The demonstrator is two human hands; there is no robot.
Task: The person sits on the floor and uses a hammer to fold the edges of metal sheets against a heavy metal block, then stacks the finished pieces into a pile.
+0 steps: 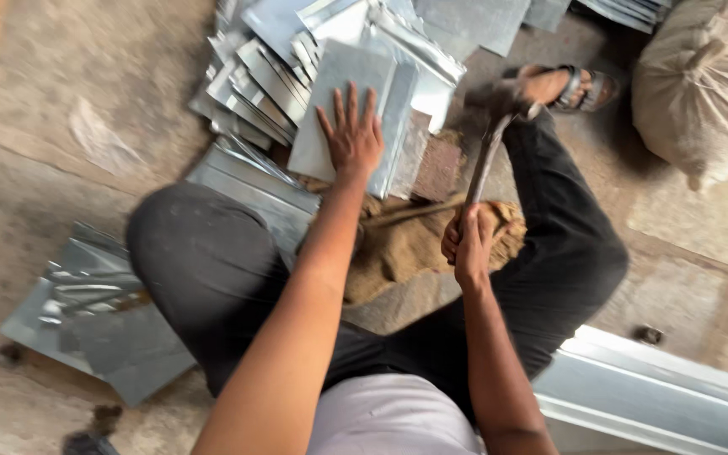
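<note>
Down on the floor, the left hand (353, 135) lies flat and open on 1 metal sheet (339, 93); the right hand (468, 244) is closed around a hammer (486, 160).

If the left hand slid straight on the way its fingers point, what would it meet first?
The left hand lies flat on a metal sheet, fingers pointing up-frame. Straight on it would probably meet the heap of stacked metal sheets beyond, though depth is unclear.
</note>
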